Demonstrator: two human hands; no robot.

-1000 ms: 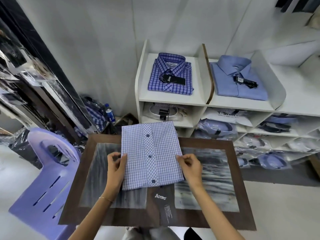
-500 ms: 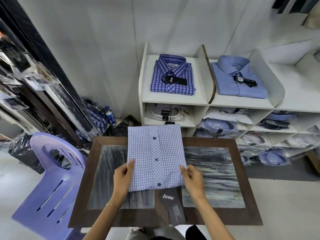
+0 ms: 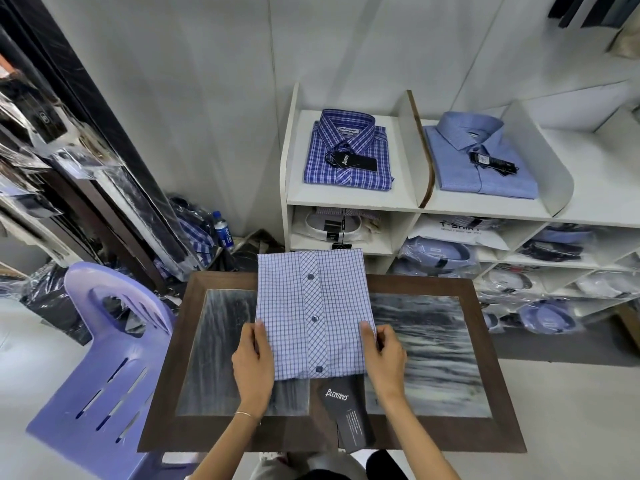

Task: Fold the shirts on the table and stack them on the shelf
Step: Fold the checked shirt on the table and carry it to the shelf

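A folded light-blue checked shirt (image 3: 313, 315) lies on the dark-framed table (image 3: 481, 375), its far end past the table's back edge. My left hand (image 3: 252, 367) grips the shirt's left side near the bottom, thumb on top. My right hand (image 3: 382, 355) grips the right side in the same way. A black Blentino tag (image 3: 348, 414) sticks out from under the shirt's near edge. On the white shelf (image 3: 346, 199) beyond lie a dark blue plaid shirt (image 3: 346, 154) and a plain blue shirt (image 3: 481, 157), both folded.
A purple plastic chair (image 3: 100, 362) stands left of the table. Bagged shirts fill the lower shelf compartments (image 3: 436, 258). More bagged clothes and a water bottle (image 3: 223, 230) sit on the floor at the back left.
Both hands have slid down the shirt's sides towards its near end, and the shirt has shifted away from me towards the shelf.
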